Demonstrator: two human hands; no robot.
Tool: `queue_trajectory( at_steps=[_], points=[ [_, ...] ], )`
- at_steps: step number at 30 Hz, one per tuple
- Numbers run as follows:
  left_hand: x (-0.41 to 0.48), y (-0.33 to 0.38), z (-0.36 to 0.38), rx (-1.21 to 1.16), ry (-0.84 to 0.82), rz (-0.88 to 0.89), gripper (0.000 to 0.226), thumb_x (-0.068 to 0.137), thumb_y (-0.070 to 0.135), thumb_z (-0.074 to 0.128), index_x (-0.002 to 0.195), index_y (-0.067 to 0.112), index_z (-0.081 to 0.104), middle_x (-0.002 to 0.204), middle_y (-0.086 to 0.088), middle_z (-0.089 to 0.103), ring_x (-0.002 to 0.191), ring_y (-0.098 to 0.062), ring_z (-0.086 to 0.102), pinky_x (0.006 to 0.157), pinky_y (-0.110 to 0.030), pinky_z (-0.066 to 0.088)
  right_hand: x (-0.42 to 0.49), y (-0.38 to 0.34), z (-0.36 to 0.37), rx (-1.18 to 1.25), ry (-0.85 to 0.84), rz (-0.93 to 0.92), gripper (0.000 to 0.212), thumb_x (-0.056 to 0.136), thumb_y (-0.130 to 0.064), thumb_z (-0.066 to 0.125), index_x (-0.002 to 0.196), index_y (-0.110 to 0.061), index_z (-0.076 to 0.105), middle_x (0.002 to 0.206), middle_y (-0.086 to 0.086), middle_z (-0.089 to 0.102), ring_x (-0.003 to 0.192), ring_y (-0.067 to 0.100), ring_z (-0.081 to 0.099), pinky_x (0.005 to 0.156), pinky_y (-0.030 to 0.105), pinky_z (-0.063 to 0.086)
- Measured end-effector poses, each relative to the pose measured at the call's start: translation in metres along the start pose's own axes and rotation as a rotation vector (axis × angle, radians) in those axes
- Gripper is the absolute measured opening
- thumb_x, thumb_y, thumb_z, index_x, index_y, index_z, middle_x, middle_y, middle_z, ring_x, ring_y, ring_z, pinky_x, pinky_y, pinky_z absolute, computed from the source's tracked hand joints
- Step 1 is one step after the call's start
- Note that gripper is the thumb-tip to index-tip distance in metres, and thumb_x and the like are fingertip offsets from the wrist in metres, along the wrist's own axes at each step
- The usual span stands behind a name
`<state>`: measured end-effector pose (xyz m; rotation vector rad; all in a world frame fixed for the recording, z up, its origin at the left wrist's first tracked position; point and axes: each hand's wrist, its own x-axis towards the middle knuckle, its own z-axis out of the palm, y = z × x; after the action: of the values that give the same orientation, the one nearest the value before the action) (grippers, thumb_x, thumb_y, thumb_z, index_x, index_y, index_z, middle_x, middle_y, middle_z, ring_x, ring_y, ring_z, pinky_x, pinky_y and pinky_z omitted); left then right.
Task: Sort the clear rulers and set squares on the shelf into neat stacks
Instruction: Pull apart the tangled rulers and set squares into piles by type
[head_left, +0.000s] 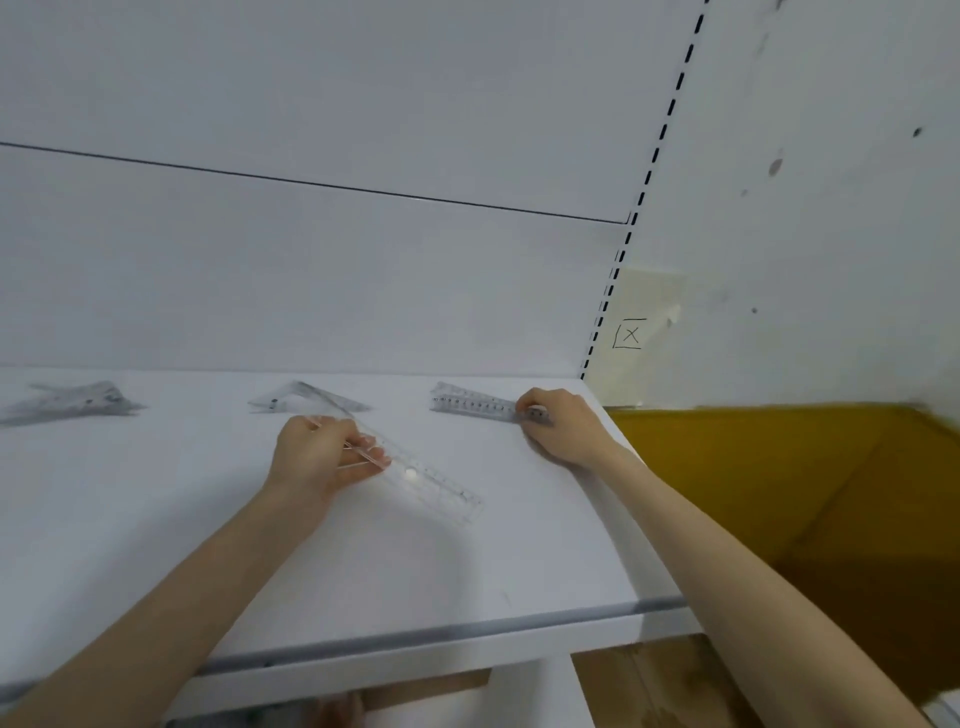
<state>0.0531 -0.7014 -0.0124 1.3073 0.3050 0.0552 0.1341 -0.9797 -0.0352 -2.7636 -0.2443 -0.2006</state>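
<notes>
The left hand (327, 457) is gripping a clear ruler (436, 486) near its far end, fingers curled round it, above the middle of the shelf (467, 571). The ruler is lying on a slant: its long axis is running from the hand toward the shelf's front right, with the free end pointing at the front edge. It is hard to tell whether that free end is touching the shelf or hanging just over it.

The right hand (561, 426) is resting by the shelf's back right corner, fingers curled over the right end of a stack (470, 404) of rulers and seemingly pinching it to steady it. That stack is lying roughly along the back edge, so its long axis is crossing the held ruler's at a clear angle.

The stack is sitting to the right of the left hand and further back, near it, with nothing between them. The move is looking like a turn of the ruler until it is running parallel with the stack, then a carry rightward and back onto it.

Set squares (306, 397) are lying just behind the left hand near the back edge, and another blurred pile (78, 402) is sitting toward the back left.
</notes>
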Motion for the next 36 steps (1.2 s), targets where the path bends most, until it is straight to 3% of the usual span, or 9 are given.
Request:
queue_trajectory(
  at_steps=[6, 9, 12, 17, 20, 24, 27, 32, 36],
  points=[
    [-0.005, -0.006, 0.012, 0.014, -0.010, 0.008, 0.014, 0.086, -0.011, 0.045, 0.094, -0.005, 0.055, 0.075, -0.019, 0.057, 0.048, -0.020, 0.064, 0.048, -0.027, 0.056, -0.032, -0.036, -0.014, 0.160, 0.099, -0.128, 0.032, 0.092, -0.032, 0.058, 0.120, -0.019, 0.062, 0.125, -0.004, 0.061, 0.118, 0.016, 0.050, 0.095, 0.022, 0.034],
    [-0.009, -0.009, 0.021, -0.003, -0.035, 0.021, 0.014, 0.087, -0.010, 0.045, 0.097, -0.006, 0.054, 0.082, -0.022, 0.057, 0.055, -0.023, 0.065, 0.051, -0.028, 0.057, -0.064, -0.081, -0.025, 0.310, -0.054, -0.173, 0.055, 0.083, -0.049, 0.067, 0.131, -0.025, 0.056, 0.133, -0.009, 0.057, 0.121, 0.007, 0.051, 0.101, 0.026, 0.038],
    [-0.014, -0.010, 0.028, 0.003, -0.069, 0.041, 0.014, 0.086, -0.011, 0.045, 0.098, -0.008, 0.053, 0.087, -0.027, 0.060, 0.062, -0.027, 0.069, 0.055, -0.028, 0.058, -0.082, -0.110, -0.020, 0.187, -0.122, -0.209, 0.071, 0.076, -0.052, 0.073, 0.135, -0.021, 0.051, 0.130, -0.009, 0.057, 0.114, 0.008, 0.055, 0.099, 0.031, 0.044],
    [-0.023, -0.008, 0.030, -0.030, -0.103, 0.066, 0.033, 0.084, -0.013, 0.049, 0.116, -0.007, 0.045, 0.082, -0.028, 0.062, 0.062, -0.027, 0.070, 0.057, -0.032, 0.058, -0.087, -0.116, -0.012, 0.259, -0.025, -0.167, 0.044, 0.078, -0.027, 0.073, 0.120, -0.016, 0.063, 0.109, -0.002, 0.068, 0.090, 0.013, 0.065, 0.088, 0.034, 0.051],
    [-0.028, -0.005, 0.027, -0.001, -0.121, 0.048, 0.026, 0.086, -0.010, 0.051, 0.110, -0.003, 0.048, 0.085, -0.026, 0.063, 0.067, -0.029, 0.069, 0.061, -0.036, 0.060, -0.088, -0.107, -0.012, 0.293, -0.001, -0.157, 0.035, 0.080, -0.019, 0.072, 0.114, -0.014, 0.067, 0.105, 0.000, 0.070, 0.081, 0.010, 0.066, 0.086, 0.027, 0.050],
    [-0.025, -0.006, 0.006, 0.390, -0.112, 0.145, 0.010, 0.087, 0.000, 0.056, 0.094, 0.007, 0.058, 0.089, -0.015, 0.066, 0.073, -0.025, 0.065, 0.071, -0.042, 0.059, -0.075, -0.072, -0.018, 0.209, 0.047, -0.128, 0.031, 0.081, -0.017, 0.071, 0.112, -0.019, 0.068, 0.105, -0.003, 0.070, 0.089, 0.011, 0.065, 0.085, 0.031, 0.051],
    [-0.020, -0.004, -0.023, 0.871, -0.124, 0.468, 0.009, 0.086, 0.012, 0.059, 0.089, 0.020, 0.060, 0.087, 0.002, 0.065, 0.076, -0.013, 0.062, 0.070, -0.025, 0.051, -0.054, -0.041, -0.022, 0.131, 0.075, -0.066, 0.030, 0.083, -0.016, 0.069, 0.112, -0.022, 0.068, 0.104, -0.001, 0.070, 0.097, 0.015, 0.062, 0.089, 0.036, 0.049],
    [-0.008, 0.006, -0.063, 1.701, -0.181, 0.774, 0.022, 0.095, 0.034, 0.041, 0.114, 0.027, 0.050, 0.110, 0.010, 0.055, 0.100, -0.013, 0.054, 0.078, -0.028, 0.042, -0.023, -0.017, -0.021, 0.072, 0.097, -0.005, 0.022, 0.083, -0.016, 0.065, 0.101, -0.027, 0.071, 0.094, -0.004, 0.071, 0.088, 0.018, 0.062, 0.077, 0.032, 0.052],
    [0.002, 0.010, -0.096, 1.802, -0.191, 0.919, 0.028, 0.084, 0.034, 0.041, 0.098, 0.021, 0.062, 0.090, 0.004, 0.061, 0.080, -0.021, 0.062, 0.059, -0.028, 0.033, -0.009, -0.008, -0.014, 0.070, 0.058, 0.015, 0.023, 0.087, -0.017, 0.058, 0.104, -0.027, 0.070, 0.098, -0.004, 0.070, 0.088, 0.018, 0.062, 0.078, 0.029, 0.049]
  ],
)
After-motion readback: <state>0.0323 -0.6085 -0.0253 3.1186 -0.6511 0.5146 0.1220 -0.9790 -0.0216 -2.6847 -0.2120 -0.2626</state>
